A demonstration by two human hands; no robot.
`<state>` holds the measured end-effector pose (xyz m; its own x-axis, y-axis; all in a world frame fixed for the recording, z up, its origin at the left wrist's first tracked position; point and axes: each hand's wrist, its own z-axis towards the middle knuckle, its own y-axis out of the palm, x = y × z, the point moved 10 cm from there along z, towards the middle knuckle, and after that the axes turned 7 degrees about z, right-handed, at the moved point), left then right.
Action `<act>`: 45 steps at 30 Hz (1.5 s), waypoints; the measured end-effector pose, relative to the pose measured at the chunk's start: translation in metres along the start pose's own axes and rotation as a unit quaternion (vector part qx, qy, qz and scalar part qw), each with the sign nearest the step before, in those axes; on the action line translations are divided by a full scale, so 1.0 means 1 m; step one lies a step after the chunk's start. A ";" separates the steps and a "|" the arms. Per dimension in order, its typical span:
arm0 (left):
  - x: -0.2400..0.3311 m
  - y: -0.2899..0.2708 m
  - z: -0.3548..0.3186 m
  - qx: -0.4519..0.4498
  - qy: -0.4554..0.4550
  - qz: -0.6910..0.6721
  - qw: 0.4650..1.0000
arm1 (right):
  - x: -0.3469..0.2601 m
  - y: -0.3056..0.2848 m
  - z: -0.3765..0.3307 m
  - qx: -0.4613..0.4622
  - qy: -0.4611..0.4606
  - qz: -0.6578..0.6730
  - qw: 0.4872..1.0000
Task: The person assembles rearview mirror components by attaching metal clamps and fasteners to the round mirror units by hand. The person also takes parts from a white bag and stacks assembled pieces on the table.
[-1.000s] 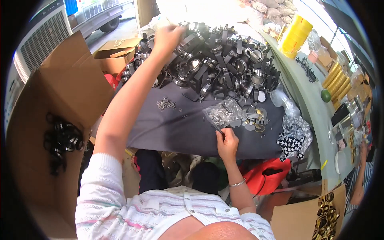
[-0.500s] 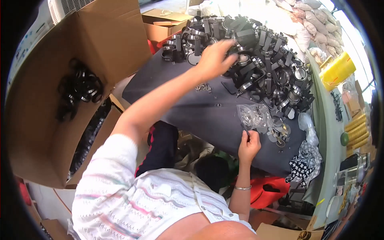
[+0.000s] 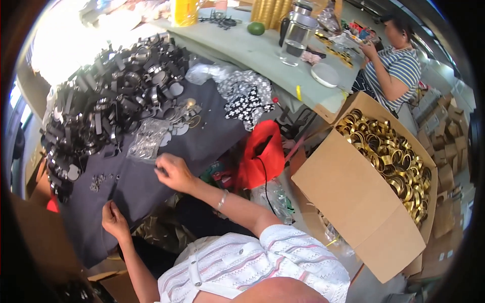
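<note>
My left hand (image 3: 115, 220) is above the near edge of the dark cloth-covered table (image 3: 202, 149), its thumb and fingers pinched together. What it holds, if anything, is hard to see against the cloth. My right hand (image 3: 174, 172) is closed near a clear bag of small metal pieces (image 3: 148, 140); a small dark bit shows at its fingertips, too blurred to name. Beyond both hands lies a large heap of black watch-like pieces (image 3: 113, 101) with round metal rims. Small loose metal parts (image 3: 97, 182) lie beyond my left hand, and grey discs (image 3: 179, 127) lie beside the bag.
Patterned cloth (image 3: 250, 103) and a red bag (image 3: 262, 156) are at the table's right. An open carton of gold-coloured rings (image 3: 391, 161) stands farther right. Behind are a pale green table (image 3: 242, 45), a clear jar (image 3: 295, 43) and a seated person (image 3: 394, 65).
The view has swung to the right, bringing in the gold rings and another person. My left hand has come back from the heap to the table's near side; my right hand stays near the bag.
</note>
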<state>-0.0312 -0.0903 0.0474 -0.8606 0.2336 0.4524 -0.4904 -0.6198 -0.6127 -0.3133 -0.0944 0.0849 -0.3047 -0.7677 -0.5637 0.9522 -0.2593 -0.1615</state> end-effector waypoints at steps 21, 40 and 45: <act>0.307 0.041 -0.044 -0.254 0.367 -0.282 0.849 | -0.017 -0.022 -0.091 -0.033 0.206 0.227 0.951; 0.296 0.099 -0.070 -0.386 0.270 -0.257 0.844 | 0.036 0.011 -0.162 -0.107 0.287 0.274 0.912; 0.299 0.102 -0.071 -0.396 0.267 -0.253 0.841 | 0.051 0.027 -0.176 -0.129 0.295 0.270 0.907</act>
<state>-0.3486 -0.0305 0.0743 -0.3499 0.7515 0.5594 -0.5680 0.3047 -0.7646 -0.2989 -0.0377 -0.0912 0.2001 -0.2744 -0.9406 0.9559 0.2652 0.1260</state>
